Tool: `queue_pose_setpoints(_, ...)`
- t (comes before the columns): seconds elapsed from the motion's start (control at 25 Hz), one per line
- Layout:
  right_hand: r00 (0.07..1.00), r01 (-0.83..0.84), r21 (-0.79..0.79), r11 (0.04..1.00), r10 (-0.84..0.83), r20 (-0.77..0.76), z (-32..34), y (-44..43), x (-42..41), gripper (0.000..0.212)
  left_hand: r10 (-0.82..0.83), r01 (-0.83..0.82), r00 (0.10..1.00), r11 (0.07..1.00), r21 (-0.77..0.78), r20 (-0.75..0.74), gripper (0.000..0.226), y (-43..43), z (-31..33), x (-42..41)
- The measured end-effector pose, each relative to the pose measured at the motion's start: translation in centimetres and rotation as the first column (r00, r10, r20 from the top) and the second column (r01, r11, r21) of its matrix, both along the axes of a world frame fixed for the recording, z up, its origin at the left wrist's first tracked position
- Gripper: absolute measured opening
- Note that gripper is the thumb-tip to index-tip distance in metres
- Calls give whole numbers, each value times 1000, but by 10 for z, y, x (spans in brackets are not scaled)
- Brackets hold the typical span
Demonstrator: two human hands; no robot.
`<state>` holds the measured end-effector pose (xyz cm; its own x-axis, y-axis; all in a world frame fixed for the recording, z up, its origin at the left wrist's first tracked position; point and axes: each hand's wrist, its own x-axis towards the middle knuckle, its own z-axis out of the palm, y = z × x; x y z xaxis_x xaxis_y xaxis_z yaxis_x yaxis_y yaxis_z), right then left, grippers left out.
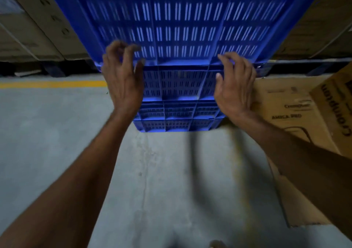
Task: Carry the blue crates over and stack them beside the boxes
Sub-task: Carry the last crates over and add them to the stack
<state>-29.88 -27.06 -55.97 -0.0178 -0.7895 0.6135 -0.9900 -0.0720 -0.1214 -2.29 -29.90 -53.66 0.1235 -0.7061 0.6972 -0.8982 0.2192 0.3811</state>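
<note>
- Two bare forearms reach in from the bottom edge, up and forward over the grey concrete floor [57,133].
- To the right, a brown printed cardboard box [291,110] stands on the floor just beside the crate stack, with the right forearm crossing in front of it.
- The left hand [123,74] is in front of the top crate's lower left corner. Its fingers [118,46] are curled and blurred, and I cannot tell whether they hook the slots or only hover at the wall.
- The right hand [236,81] is spread and relaxed. Its fingertips [225,58] lie on the top crate's lower edge, and the thumb is held apart below.
- The stack of blue crates [177,112] stands on the floor straight ahead, with long sides running left to right and slotted long walls facing the person.
- The top crate [181,28] has the same orientation. Its lower edge meets the rim of the crate beneath it.
- A yellow line [53,84] runs across the floor on the left and ends behind the stack.
- Farther back, tall cardboard boxes [38,28] flank the stack on both sides.
</note>
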Motion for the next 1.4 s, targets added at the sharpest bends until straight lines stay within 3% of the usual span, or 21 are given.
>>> queue_pose_setpoints(0.08, 996, -53, -48, 997, 49, -68, -41, -12, -23, 48, 1, 1, 993, 1000, -15, 116, 34, -6, -50, 1)
queue_pose_setpoints(0.28, 987, -148, -538, 830, 87, -139, -56, -59, -42, 22, 58, 29, 977, 915, -401, 203, 24, -35, -84, 3)
queue_pose_setpoints(0.48, 990, -140, -690, 710, 91, -107, -57, -69, -37, 20, 67, 44, 976, 872, -487, 209, 17, -41, -80, -4)
queue_pose_setpoints(0.72, 991, -119, -650, 751, 54, -119, -46, -66, -32, 29, 210, -88, 950, 891, -445, 233, 25, -44, -70, -7)
queue_pose_setpoints(0.84, 992, -112, -635, 764, 50, -115, -46, -61, -29, 23, 195, -85, 951, 912, -401, 240, 23, -38, -65, -10)
queue_pose_setpoints(0.92, 997, -74, -585, 807, 60, -44, -56, -51, -22, 17, 164, -101, 973, 937, -335, 163, 18, -26, -68, -17)
queue_pose_setpoints(0.96, 997, -75, -543, 836, 72, -28, -69, -44, -21, 24, 147, -100, 979, 948, -301, 138, 16, -19, -77, -19)
queue_pose_setpoints(1.04, 992, -114, -460, 880, 80, -93, -103, -32, -22, 35, 83, -17, 968, 964, -265, 239, 16, -8, -107, -22)
queue_pose_setpoints(1.16, 982, -176, -356, 918, 141, -123, -151, -29, -31, 32, -45, 121, 908, 980, -159, 416, 12, -5, -155, -17)
queue_pose_setpoints(1.28, 960, -256, -223, 941, 221, -171, -194, -31, -37, 29, -59, 100, 909, 992, -78, 412, 35, -5, -200, -18)
queue_pose_setpoints(1.4, 950, -241, -255, 936, 173, -261, -216, -35, -43, 38, -33, 38, 912, 999, -5, 409, 62, -5, -240, -18)
